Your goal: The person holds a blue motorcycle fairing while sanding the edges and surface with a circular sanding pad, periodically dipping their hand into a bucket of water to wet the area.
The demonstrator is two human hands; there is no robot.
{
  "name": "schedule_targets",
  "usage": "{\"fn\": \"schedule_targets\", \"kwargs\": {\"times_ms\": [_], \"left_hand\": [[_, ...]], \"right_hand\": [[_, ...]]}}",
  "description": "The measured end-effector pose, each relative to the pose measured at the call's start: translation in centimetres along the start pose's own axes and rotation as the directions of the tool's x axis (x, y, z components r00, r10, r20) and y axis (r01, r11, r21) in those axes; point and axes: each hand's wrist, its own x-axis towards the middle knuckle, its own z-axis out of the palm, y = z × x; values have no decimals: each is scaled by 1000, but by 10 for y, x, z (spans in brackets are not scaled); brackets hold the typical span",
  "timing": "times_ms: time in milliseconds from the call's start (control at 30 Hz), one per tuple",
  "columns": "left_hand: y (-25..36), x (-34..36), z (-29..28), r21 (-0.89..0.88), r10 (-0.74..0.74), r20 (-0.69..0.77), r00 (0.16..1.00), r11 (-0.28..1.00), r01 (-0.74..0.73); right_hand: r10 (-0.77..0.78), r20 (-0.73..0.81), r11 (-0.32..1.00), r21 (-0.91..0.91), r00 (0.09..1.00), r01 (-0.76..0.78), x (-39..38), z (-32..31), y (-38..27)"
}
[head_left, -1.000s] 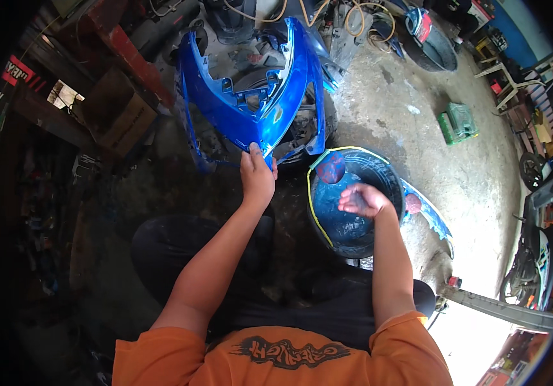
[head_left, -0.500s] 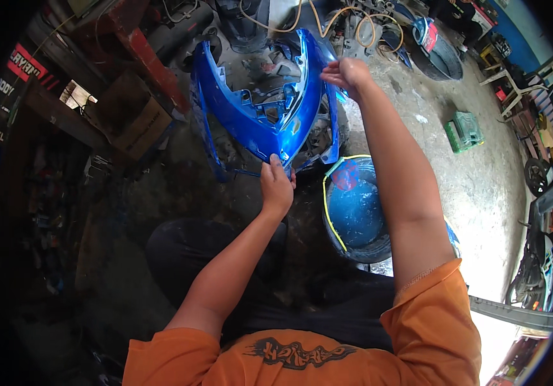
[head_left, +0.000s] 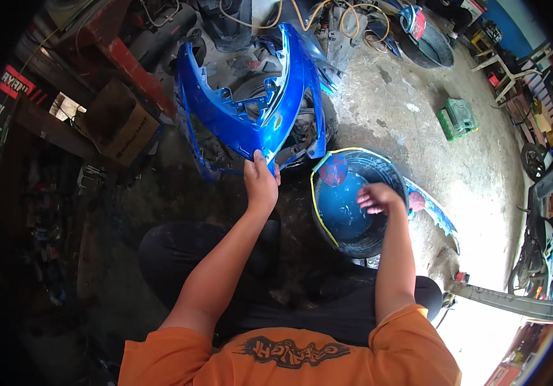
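My left hand (head_left: 263,182) grips the pointed lower tip of a glossy blue motorcycle fairing panel (head_left: 284,128), thumb on top. The panel is a broad V shape with worn, paler patches near its point. Over a round dark bucket (head_left: 397,172) of bluish water hangs my right hand (head_left: 381,197), its fingers loosely bent and apart with nothing visible in them. The fingertips are near the water; I cannot tell whether they touch it. A yellow strip runs along part of the bucket's rim, and a round red and blue patch (head_left: 334,170) shows inside.
Right of the bucket lies a narrow blue panel (head_left: 437,212). Further off on the concrete floor stand a green clear-lidded case (head_left: 459,119) and a black tub (head_left: 435,51). A cardboard box (head_left: 136,136) and red metal frame (head_left: 128,61) are at left; an orange hose (head_left: 348,20) curls behind.
My right hand has come down and back from beside the panel's right edge to above the bucket's water. My left hand keeps its grip on the panel. The whole view has shifted slightly.
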Motion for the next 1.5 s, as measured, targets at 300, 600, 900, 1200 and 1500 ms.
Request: {"fn": "schedule_targets", "kwargs": {"times_ms": [300, 600, 900, 1200, 1500], "left_hand": [[6, 1, 6, -34, 43, -62, 997, 998, -45], [-24, 16, -3, 105, 165, -52, 985, 982, -159], [-36, 25, -5, 188, 307, -68, 949, 938, -290], [-18, 10, 3, 287, 382, -78, 921, 893, -347], [-9, 8, 6, -3, 62, -29, 998, 998, -62]], "right_hand": [[136, -186, 932, 358, 973, -61, 145, 96, 120], [-131, 222, 768, 639, 966, -43, 30, 35, 23], [-406, 288, 889, 345, 867, 302, -109, 116, -231], [-709, -411, 441, 376, 573, 815, -94, 93, -298], [-435, -702, 814, -39, 564, 579, -1, 43, -43]]}}
